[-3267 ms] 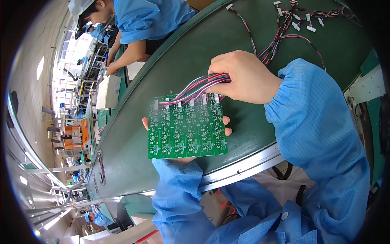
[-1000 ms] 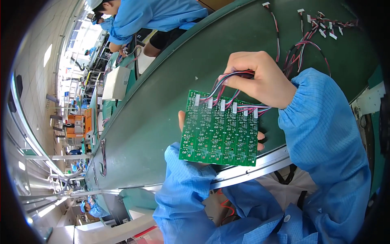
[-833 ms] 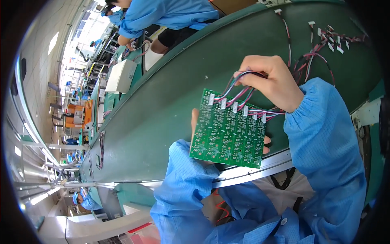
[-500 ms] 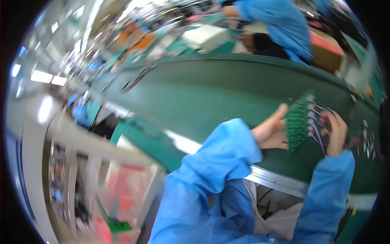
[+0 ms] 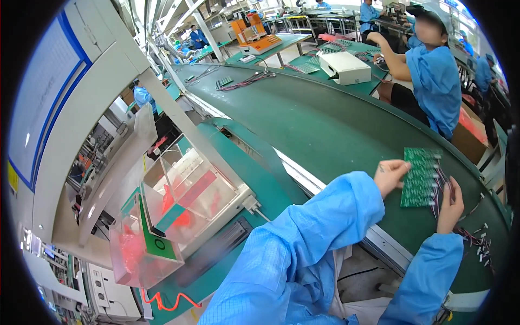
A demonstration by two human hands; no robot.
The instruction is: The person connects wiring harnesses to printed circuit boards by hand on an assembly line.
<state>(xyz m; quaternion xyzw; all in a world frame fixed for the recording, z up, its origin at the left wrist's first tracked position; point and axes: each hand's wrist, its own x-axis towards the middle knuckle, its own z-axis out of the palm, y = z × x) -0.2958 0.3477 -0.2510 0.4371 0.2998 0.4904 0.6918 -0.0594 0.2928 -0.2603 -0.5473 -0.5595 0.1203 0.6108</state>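
— Circuit board (image 5: 421, 177): what does it look like?
— Green, rectangular, studded with rows of small parts, with thin red and dark wires (image 5: 440, 187) running off its right edge.
— Where is it?
— Over the green conveyor belt (image 5: 325, 124), between both hands. The left hand (image 5: 391, 174) grips its left edge; the right hand (image 5: 450, 207) closes on the wired side.
— And beyond?
— Loose wire harnesses (image 5: 476, 241) lie just right of it. Farther along, a white box (image 5: 345, 67) and a seated worker in blue (image 5: 430, 81).
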